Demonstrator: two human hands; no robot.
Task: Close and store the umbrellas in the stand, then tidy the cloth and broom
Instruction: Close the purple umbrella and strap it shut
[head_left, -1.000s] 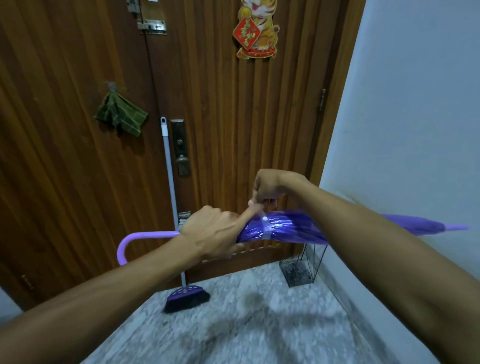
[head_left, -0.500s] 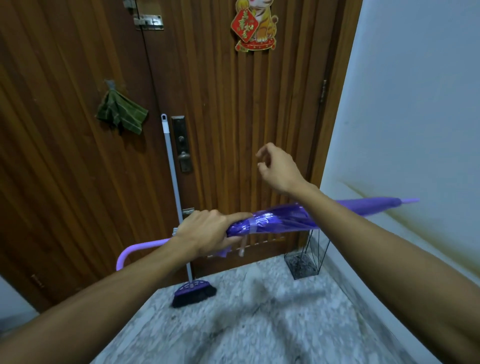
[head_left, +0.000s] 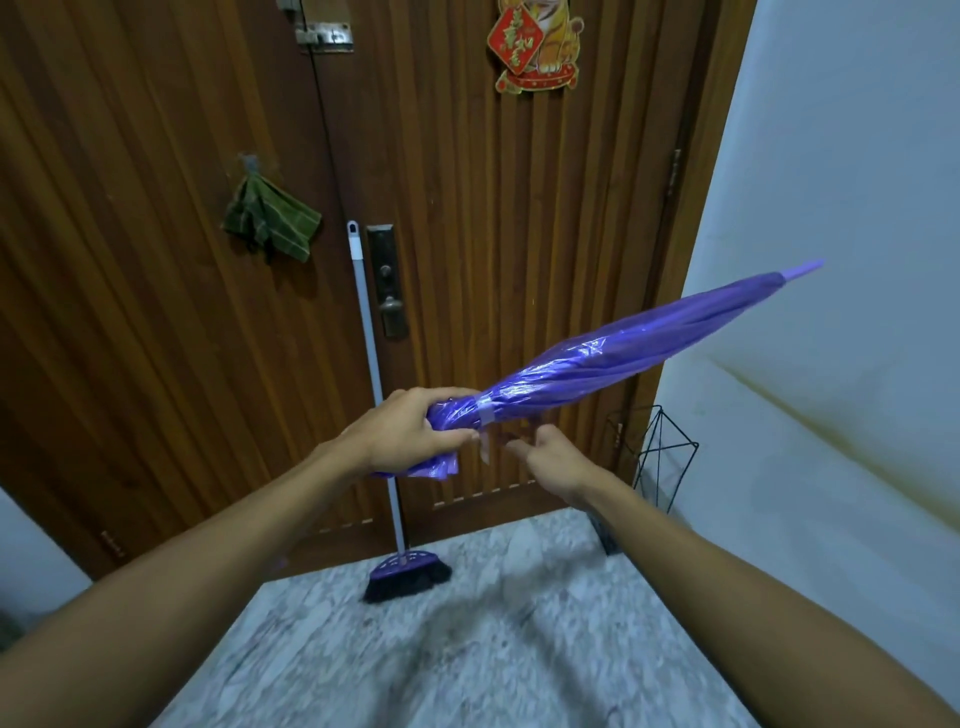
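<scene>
- We see the purple umbrella (head_left: 613, 358) folded shut and held in the air in front of the wooden door (head_left: 493, 260), slanting from its bunched lower canopy at centre up to its tip at the far right, near the white wall (head_left: 831, 156).
- Our left hand (head_left: 410, 434) grips the bunched canopy at its lower end; its fingers (head_left: 447, 441) are curled round the folds, thumb on top, and loose purple fabric hangs out below the palm.
- A pale strap (head_left: 485, 415) wraps the canopy just right of that grip, with its loose end dangling down.
- Our right hand (head_left: 550, 457) sits just beside and below the strap, fingers loosely curled and pointing left toward the dangling end. We see nothing in it; whether a fingertip touches the strap we cannot tell, as that spot is blurred.
- The black wire stand (head_left: 660, 452) is on the floor (head_left: 467, 649) in the right corner, below the umbrella's middle and well apart from it.
- The broom (head_left: 402, 571) leans upright against the door left of centre, its dark bristles on the floor and its grey handle rising behind our left hand.
- The green checked cloth (head_left: 270, 223) hangs from a hook on the left door panel, above and left of the broom's top.
</scene>
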